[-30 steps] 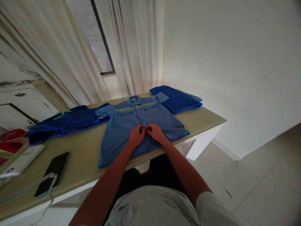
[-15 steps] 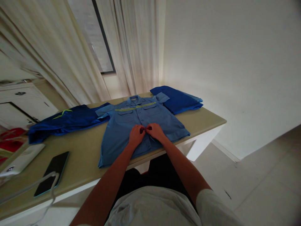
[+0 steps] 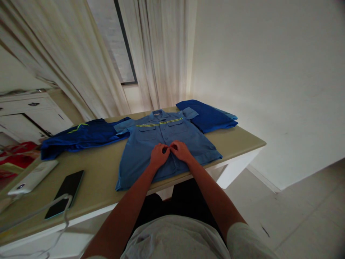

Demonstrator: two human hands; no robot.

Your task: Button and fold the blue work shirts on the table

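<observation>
A light blue short-sleeved work shirt (image 3: 151,142) with a yellow chest stripe lies flat, front up, on the beige table (image 3: 237,138). My left hand (image 3: 159,155) and my right hand (image 3: 181,150) meet at the shirt's front placket, below the chest pockets. Both hands have their fingers pinched together on the placket fabric. What sits between the fingertips is too small to make out.
A dark blue garment (image 3: 81,135) lies left of the shirt, and a folded blue stack (image 3: 208,116) lies at the back right. A black phone (image 3: 66,192) with a white cable and a white power bank (image 3: 32,177) rest at the near left. Curtains hang behind.
My hands stay pinched at the same spot on the placket. The view has shifted slightly, so everything sits a little to the right.
</observation>
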